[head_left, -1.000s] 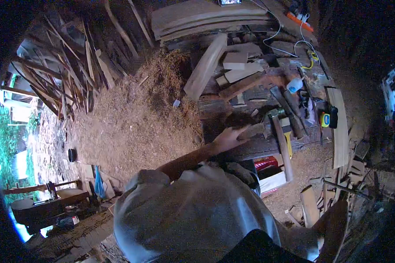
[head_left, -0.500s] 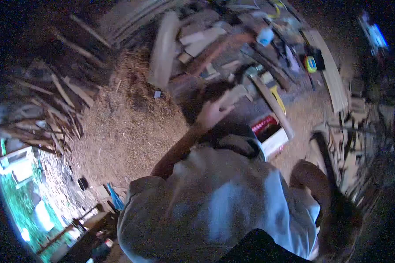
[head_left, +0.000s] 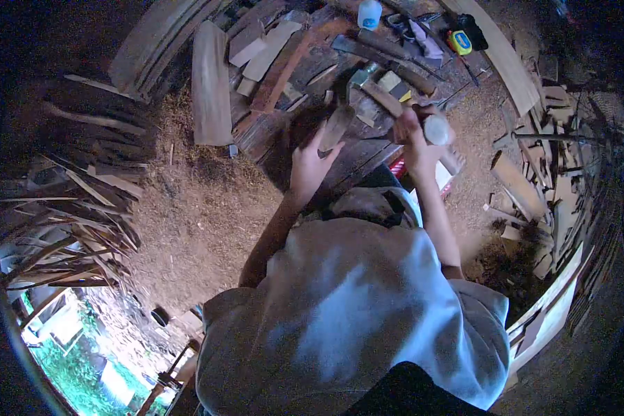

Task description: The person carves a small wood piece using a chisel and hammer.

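Observation:
My left hand (head_left: 310,168) is closed around a short wooden block (head_left: 338,128) over the near edge of the workbench (head_left: 357,161). My right hand (head_left: 421,149) is wrapped around a thick piece with a round pale end (head_left: 435,130), which faces up toward me. Beneath that hand runs the wooden handle of a hammer (head_left: 381,97), its metal head lying on the bench farther in. Close beside the handle are a pale block and a yellow-and-black item (head_left: 399,89). A red and white box (head_left: 430,186) is partly hidden behind my right forearm.
Boards and offcuts (head_left: 274,52) cover the bench's left side. A yellow tape measure (head_left: 459,42) and a bluish-white container (head_left: 369,14) lie at the back. Wood shavings (head_left: 194,229) cover the floor at left. Scrap wood is heaped at right (head_left: 541,173).
My right hand has come up from low on the right side to the bench, now holding the round-ended piece. My left hand has shifted slightly left with its block. The head view has turned.

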### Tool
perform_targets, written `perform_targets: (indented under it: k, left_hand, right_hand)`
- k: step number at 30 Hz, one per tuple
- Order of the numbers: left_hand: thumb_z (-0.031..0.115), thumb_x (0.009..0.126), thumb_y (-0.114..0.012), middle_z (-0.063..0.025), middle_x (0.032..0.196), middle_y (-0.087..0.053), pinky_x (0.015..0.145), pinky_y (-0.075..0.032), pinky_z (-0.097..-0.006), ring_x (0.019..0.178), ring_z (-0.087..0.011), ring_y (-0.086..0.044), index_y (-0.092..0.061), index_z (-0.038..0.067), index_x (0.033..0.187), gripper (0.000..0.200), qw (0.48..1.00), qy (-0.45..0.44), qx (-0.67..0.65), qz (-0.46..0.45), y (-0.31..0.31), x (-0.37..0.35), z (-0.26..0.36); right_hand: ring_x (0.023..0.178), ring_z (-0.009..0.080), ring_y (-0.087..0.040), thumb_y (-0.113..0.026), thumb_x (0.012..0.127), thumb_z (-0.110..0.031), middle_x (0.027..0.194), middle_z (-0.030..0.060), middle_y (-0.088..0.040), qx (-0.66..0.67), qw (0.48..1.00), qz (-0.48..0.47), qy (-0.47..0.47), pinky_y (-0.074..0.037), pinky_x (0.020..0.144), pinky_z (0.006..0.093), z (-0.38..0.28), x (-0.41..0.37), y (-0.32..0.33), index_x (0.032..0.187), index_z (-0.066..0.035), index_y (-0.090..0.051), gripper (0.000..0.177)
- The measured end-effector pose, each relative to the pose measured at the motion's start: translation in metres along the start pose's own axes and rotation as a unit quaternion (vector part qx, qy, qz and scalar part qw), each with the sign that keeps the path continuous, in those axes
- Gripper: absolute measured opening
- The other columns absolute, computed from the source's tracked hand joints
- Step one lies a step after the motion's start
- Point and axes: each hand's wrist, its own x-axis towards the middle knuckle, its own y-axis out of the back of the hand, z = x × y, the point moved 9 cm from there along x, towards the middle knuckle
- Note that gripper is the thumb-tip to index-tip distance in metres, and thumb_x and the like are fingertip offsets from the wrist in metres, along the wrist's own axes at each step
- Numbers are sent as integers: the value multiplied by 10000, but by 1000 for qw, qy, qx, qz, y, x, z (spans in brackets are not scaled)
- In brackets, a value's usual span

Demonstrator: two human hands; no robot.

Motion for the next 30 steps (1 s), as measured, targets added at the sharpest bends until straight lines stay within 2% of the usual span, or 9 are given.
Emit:
perform_targets:
  k: [3, 10, 12, 19, 22, 24, 28, 29, 30]
  left_hand:
    - [337, 789, -696, -237, 931, -638, 663, -528, -416, 811, -381, -633, -542, 29, 1214, 546, 999, 29, -37, -22, -3, -2, -3]
    - [328, 795, -691, -240, 1002, -623, 714, -528, -416, 862, -387, -623, -534, 38, 1227, 543, 999, 46, 11, -14, 5, -2, 8]
    - [324, 796, -690, -240, 1015, -620, 724, -525, -418, 875, -391, -619, -531, 32, 1228, 545, 998, 55, 9, -10, 9, -3, 8]
    - [482, 763, -674, -226, 885, -656, 776, -512, -447, 807, -402, -634, -561, 106, 1225, 607, 996, 86, -21, -20, 3, -3, -1]
    - [475, 766, -673, -222, 874, -657, 769, -515, -444, 808, -403, -633, -576, 106, 1205, 582, 998, 68, -5, -7, 1, -4, -6]
    - [463, 766, -677, -221, 871, -657, 768, -515, -444, 810, -403, -632, -581, 109, 1200, 568, 997, 72, 8, -12, 4, -2, -2]
    - [414, 782, -675, -241, 813, -636, 702, -516, -448, 774, -407, -625, -564, 97, 1217, 549, 991, 106, 30, -77, -6, -4, -12]
    - [413, 795, -661, -265, 751, -615, 638, -515, -460, 722, -413, -621, -546, 83, 1238, 565, 997, 63, 10, -52, -9, -4, -15]
    - [413, 795, -661, -265, 751, -615, 638, -515, -460, 722, -413, -621, -546, 83, 1238, 565, 997, 67, 9, -48, -6, -2, -14]
  right_hand:
    - [624, 126, -551, -785, 689, -154, 672, 33, -588, 195, 980, -39, -6, -435, 603, 263, 0, 8, -4, 714, -41, -591, 226]
    - [579, 206, -573, -782, 640, -146, 673, 78, -630, 10, 982, -53, 180, -451, 614, 307, -33, 0, -19, 671, -44, -590, 220]
    - [551, 220, -562, -771, 653, -193, 651, 79, -623, 125, 989, -59, 54, -450, 604, 316, -8, 3, -22, 655, -46, -589, 234]
    - [565, 219, -558, -739, 696, -193, 631, 82, -599, 88, 985, -100, 107, -443, 586, 317, -17, 1, -30, 682, -22, -580, 234]
    - [500, 146, -447, -618, 846, -85, 630, 73, -485, 126, 952, -165, 226, -388, 435, 297, -68, -13, -48, 825, -64, -420, 200]
    - [504, 155, -484, -633, 819, -64, 644, 81, -527, 14, 953, -109, 283, -438, 488, 308, -92, -15, -49, 778, -45, -437, 201]
    - [584, 165, -557, -639, 786, -54, 654, 87, -576, 101, 968, -131, 191, -496, 660, 352, -26, -8, -49, 719, -31, -512, 146]
    - [632, 173, -584, -639, 782, -47, 680, 91, -603, -90, 943, -92, 308, -502, 703, 373, -57, -20, -40, 742, -35, -532, 115]
    - [632, 173, -584, -639, 782, -47, 680, 91, -603, -88, 942, -97, 309, -502, 703, 373, -68, -19, -45, 742, -35, -532, 115]
